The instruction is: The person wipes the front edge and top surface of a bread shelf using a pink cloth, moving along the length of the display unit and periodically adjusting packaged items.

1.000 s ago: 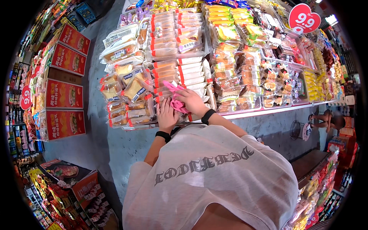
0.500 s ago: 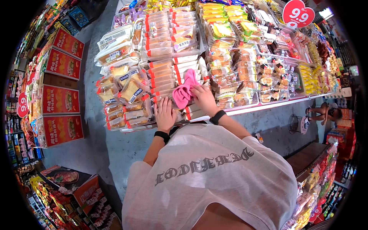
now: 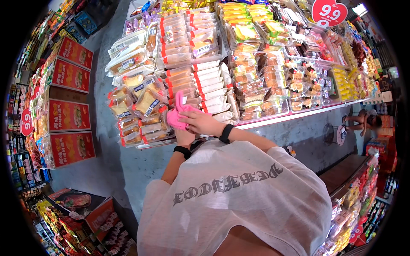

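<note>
A pink cloth (image 3: 174,118) is bunched under the fingers of my right hand (image 3: 201,122), which grips it at the front edge of the display. Just below it is my left hand (image 3: 184,137), its fingers hidden by the cloth and my right hand. Rows of wrapped snacks with red ends (image 3: 178,81) lie just beyond the cloth. To the right of them stands a row of white-wrapped snacks (image 3: 210,85). Bagged bread slices (image 3: 147,102) are piled left of the cloth.
Clear trays of packaged cakes (image 3: 273,77) fill the display's right side, below a red heart-shaped sign (image 3: 329,13). Red cartons (image 3: 70,111) are stacked across the aisle at left. A person (image 3: 365,121) is at the far right, near a small stool (image 3: 341,134).
My right hand has moved left with the pink cloth, off the white-wrapped row and over my left hand. The left hand's fingers, seen flat before, are now covered.
</note>
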